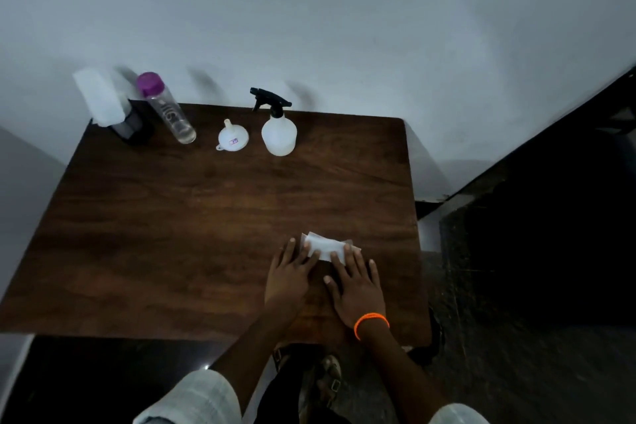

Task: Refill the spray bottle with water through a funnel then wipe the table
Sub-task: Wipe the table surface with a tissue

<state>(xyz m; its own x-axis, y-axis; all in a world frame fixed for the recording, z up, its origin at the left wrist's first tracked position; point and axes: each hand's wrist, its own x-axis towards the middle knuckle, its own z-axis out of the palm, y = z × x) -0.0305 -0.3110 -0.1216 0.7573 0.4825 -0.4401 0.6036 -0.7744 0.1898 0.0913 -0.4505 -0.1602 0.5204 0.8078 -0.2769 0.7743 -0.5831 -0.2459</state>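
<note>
Head view: both hands lay flat, fingers spread, on the table [172, 217]. Left hand [287, 277] and right hand [356, 289] pressed fingertips on a white cloth [325, 246], gripping nothing. Orange band [371, 322] on right wrist. Well beyond the hands: sprayer [278, 134], funnel [233, 138] just left, then bottle [167, 107] and holder [113, 107].

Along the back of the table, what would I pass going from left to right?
Tissue holder → clear bottle with a purple cap → white funnel → spray bottle. Nearer the person, both hands, left hand and right hand, press flat on a folded tissue.
</note>
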